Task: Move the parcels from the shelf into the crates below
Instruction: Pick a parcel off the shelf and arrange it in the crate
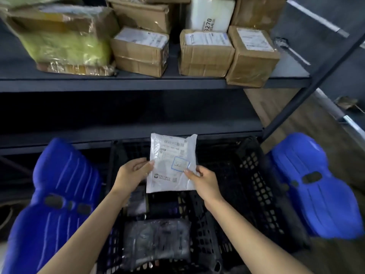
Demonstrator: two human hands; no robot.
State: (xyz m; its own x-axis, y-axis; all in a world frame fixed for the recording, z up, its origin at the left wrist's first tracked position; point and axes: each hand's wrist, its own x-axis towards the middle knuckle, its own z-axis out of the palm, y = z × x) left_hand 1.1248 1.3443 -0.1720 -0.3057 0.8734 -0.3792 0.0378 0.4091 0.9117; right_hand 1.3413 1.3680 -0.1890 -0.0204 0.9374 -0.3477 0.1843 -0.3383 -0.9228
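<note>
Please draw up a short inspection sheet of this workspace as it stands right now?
Surface: dark metal shelf, boxes along its front.
Job's things: white mailer held above the black crate; brown boxes on the shelf; grey bagged parcel in the crate.
Clutter: yellow-wrapped bundle.
Grippers: left hand and right hand pinch the mailer's side edges.
Cables: nothing seen.
Surroundings: blue crates either side, wooden floor.

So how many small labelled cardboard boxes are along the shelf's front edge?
3: one left of centre, one right of centre, one at the right end, overhanging. More boxes behind; some may be hidden.
</note>
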